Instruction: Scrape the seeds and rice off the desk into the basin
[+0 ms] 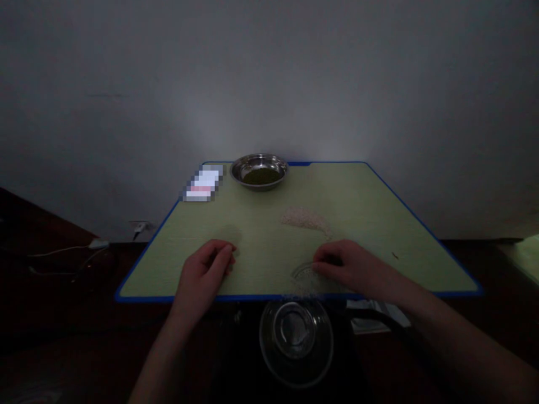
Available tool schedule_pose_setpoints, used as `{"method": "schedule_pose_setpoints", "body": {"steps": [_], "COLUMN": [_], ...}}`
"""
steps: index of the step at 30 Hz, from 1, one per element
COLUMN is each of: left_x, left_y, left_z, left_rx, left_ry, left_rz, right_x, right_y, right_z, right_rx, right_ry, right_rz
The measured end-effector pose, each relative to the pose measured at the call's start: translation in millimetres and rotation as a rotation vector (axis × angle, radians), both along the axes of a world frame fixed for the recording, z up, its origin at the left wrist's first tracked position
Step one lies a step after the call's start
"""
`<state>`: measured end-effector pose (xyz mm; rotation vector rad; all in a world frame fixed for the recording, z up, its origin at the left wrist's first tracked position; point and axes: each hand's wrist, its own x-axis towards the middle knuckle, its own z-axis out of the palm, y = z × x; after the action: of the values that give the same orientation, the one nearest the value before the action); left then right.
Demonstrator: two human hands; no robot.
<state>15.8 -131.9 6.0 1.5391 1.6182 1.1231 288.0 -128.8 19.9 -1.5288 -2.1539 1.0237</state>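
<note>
My left hand point(205, 269) rests near the front edge of a light green table point(370, 224) with a blue rim, its fingers curled into a pinch; what it holds is too small to see. My right hand point(349, 266) lies palm down near the front edge, fingers curved together over a small patch of white grains point(304, 276). A larger heap of white grains point(305, 220) lies on the table beyond my right hand. Below the table's front edge sits a clear glass bowl point(297, 342) with a few grains in it.
A steel bowl point(259, 170) holding something dark green stands at the table's far edge. A blurred white and pink object point(202, 184) lies at the far left corner. A plug and white cable point(99, 244) lie on the dark floor to the left. Papers point(374, 317) lie under the table's front right.
</note>
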Motion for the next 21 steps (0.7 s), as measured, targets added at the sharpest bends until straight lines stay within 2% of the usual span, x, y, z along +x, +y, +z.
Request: {"method": "schedule_pose_setpoints", "body": {"steps": [4, 9, 14, 21], "left_x": [-0.7, -1.2, -3.2, -3.3], "left_y": [0.0, -0.1, 0.9, 1.4], "left_z": [-0.1, -1.4, -4.3, -5.9], "left_rx": [-0.007, -0.003, 0.007, -0.006], "left_ry": [-0.010, -0.012, -0.014, -0.030], "left_rz": [0.003, -0.003, -0.011, -0.003], "right_x": [10.4, 15.9, -4.7, -29.9], "right_y": [12.1, 25.2, 25.1, 29.0], "right_z": [7.0, 3.8, 3.2, 4.9], "right_rx": [0.055, 0.092, 0.102, 0.167], "right_ry": [-0.030, -0.092, -0.126, -0.125], "right_rz": [-0.021, 0.008, 0.046, 0.208]}}
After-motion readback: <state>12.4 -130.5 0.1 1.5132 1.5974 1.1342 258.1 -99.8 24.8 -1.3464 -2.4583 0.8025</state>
